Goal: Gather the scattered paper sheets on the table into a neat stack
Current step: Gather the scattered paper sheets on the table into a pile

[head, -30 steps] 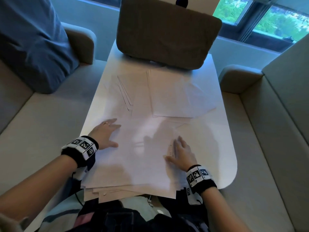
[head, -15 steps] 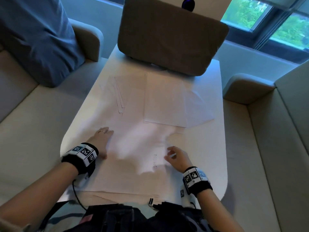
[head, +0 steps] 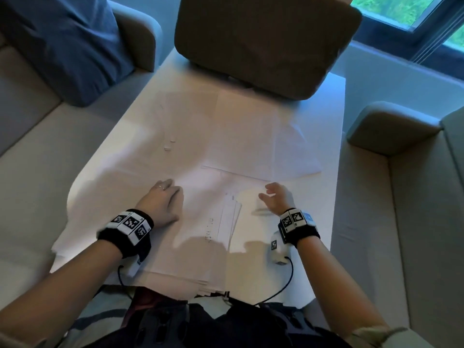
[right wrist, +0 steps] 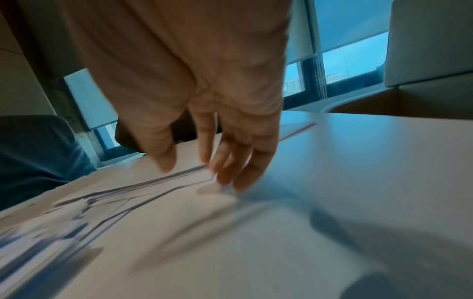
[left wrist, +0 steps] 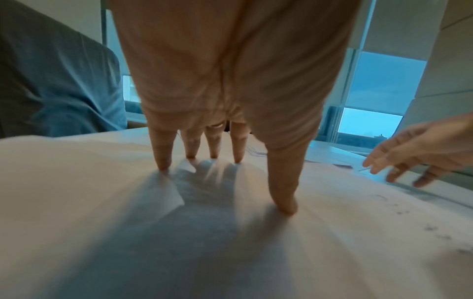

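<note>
- The near pile of sheets [head: 160, 237] is pressed flat by the left hand [head: 160, 205], fingers straight.
- The far sheets [head: 251, 136] lie beyond the right hand [head: 276, 199], which is nearer, relaxed and holds nothing.

The paper sheets [head: 241, 136] are white, and one near sheet carries faint dark marks; the table [head: 334, 197] is white. Both wristbands [head: 128, 226] are black with black-and-white square-pattern tags. The cushion [head: 261, 41] is brown, the pillow [head: 67, 43] blue, the sofa [head: 414, 222] beige.
</note>
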A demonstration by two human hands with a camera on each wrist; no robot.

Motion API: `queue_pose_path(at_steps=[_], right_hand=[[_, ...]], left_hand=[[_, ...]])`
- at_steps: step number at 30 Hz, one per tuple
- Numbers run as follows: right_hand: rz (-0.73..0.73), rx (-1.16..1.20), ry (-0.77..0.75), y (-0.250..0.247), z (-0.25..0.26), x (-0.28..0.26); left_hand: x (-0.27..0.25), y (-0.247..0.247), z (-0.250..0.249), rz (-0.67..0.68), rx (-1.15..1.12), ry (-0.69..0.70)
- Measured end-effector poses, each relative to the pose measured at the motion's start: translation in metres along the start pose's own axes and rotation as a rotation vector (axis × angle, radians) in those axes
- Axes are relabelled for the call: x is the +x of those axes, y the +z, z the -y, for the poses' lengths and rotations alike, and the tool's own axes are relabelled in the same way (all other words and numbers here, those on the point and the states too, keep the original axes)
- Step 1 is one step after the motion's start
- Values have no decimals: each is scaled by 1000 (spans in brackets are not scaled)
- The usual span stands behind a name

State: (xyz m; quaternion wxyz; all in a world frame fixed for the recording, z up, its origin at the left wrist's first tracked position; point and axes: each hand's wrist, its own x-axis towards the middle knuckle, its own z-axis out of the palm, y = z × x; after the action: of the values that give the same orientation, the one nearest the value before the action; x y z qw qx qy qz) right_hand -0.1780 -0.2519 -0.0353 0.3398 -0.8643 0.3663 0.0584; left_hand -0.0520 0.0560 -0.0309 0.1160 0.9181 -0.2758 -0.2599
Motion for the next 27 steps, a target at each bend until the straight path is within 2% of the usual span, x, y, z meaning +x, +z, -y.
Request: queue_pose_path(at_steps=[2,5,9,12,15,20,23,27], right_hand=[[-104,40,26,-2,6,12],[-179,59,130,-5,19,32],[-171,30,256,2,33,52],[-187,130,323,9,36,58],[-258,204,304,9,35,61],[-284,217,287,6,39,59],[-309,284,378,4,43,54],[-255,327,396,0,49,54]], left_hand=[[2,3,-7,-25,-33,-21],[2,4,-12,-44,-78,-62],[0,5,-12,-65,-103,-72],[0,4,-9,-55,-92,-69],[0,1,-9,-31,-60,-76],[8,-8,-19,2,17,-91],[17,-15,-32,-43,-41,-52],[39,-24,-55,-35,-93,64]])
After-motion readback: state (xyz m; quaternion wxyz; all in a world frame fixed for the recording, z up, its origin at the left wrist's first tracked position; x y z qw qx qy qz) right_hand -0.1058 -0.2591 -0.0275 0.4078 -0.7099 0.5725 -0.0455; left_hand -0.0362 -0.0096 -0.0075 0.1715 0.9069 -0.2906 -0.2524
